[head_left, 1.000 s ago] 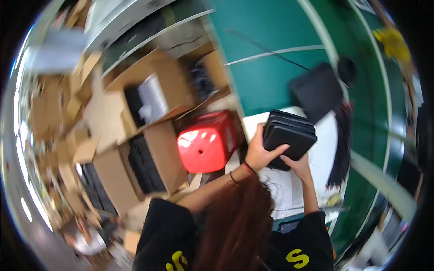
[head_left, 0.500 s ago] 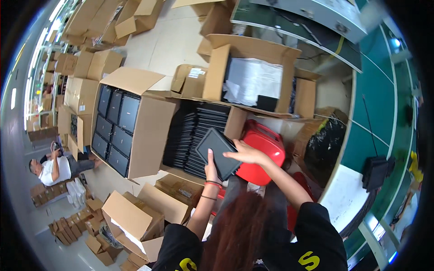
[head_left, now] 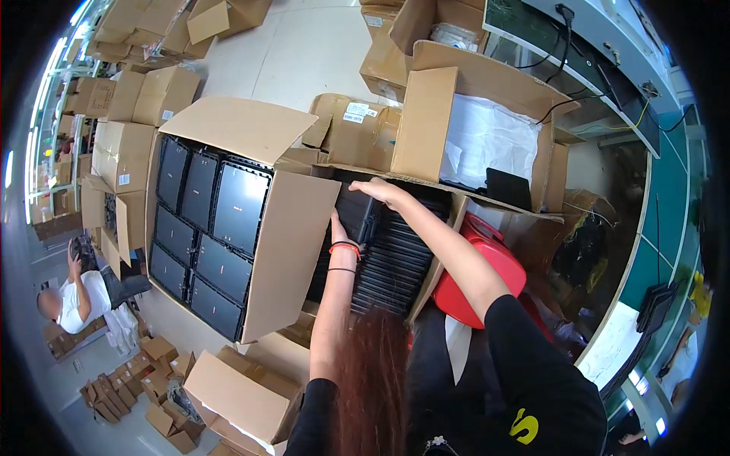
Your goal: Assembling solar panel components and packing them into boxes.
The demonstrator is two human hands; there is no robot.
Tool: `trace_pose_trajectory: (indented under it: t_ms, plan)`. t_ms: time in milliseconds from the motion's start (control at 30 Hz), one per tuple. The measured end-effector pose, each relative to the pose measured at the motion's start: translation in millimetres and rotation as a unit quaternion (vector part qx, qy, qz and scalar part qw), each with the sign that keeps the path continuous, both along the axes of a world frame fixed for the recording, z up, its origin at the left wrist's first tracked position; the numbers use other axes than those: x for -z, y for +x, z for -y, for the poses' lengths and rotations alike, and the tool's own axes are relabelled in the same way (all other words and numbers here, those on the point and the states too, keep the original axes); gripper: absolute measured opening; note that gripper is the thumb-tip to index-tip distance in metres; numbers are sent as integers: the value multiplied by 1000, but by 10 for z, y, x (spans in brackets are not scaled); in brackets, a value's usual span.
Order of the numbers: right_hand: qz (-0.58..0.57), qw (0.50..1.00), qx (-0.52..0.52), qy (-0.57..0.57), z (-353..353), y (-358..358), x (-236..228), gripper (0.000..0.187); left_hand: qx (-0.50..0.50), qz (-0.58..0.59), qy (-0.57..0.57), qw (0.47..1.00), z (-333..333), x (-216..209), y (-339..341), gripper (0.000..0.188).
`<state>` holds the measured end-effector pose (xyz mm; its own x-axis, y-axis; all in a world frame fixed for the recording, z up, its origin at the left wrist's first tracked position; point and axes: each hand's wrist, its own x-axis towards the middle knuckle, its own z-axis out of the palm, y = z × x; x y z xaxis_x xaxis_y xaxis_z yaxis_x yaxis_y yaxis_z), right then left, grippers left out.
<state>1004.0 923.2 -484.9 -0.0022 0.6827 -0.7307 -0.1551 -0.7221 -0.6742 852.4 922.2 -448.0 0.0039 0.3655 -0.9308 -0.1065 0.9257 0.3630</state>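
Inside an open cardboard box (head_left: pixel 443 262), my two hands grip a black rectangular plastic panel (head_left: pixel 354 211) between them. Its near side edge, with small raised parts, is turned up. My left hand (head_left: pixel 342 232), with red and dark bands on the wrist, is against its near left side, the fingers partly hidden. The far end is under my right hand (head_left: pixel 378 190), its fingers bent over the edge. Beside and below the panel stand rows of similar black panels (head_left: pixel 391 262), packed on edge. Whether the held panel touches the box's contents I cannot tell.
A large carton (head_left: pixel 293 251) of neatly stacked black panels stands at left. A red plastic stool (head_left: pixel 487 266) is right of the box. Beyond lies an open carton with white sheets (head_left: pixel 494 140). A person (head_left: pixel 80 300) sits at far left; a workbench edge (head_left: pixel 616 334) runs along the right.
Both hands have carried the panel left and away from me, from above the stool side to the box's far left part. The panel has been tilted. My view has shifted left.
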Motion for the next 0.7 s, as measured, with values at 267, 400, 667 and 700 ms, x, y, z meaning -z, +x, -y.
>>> trace_pose_trajectory:
  t_ms: [267, 400, 667, 700]
  plan:
    - [112, 959, 252, -66, -110, -465, 279, 67, -25, 26, -19, 999, -433, 373, -74, 65]
    - [191, 941, 259, -102, -220, -446, 347, 73, -43, 5, -8, 999, -479, 490, 1, 68]
    - [183, 925, 321, -84, -310, -498, 532, 71, -118, -2, -33, 992, -507, 517, 89, 60]
    - [174, 922, 337, -82, -305, -518, 515, 73, -95, -38, -29, 994, -513, 524, 124, 58]
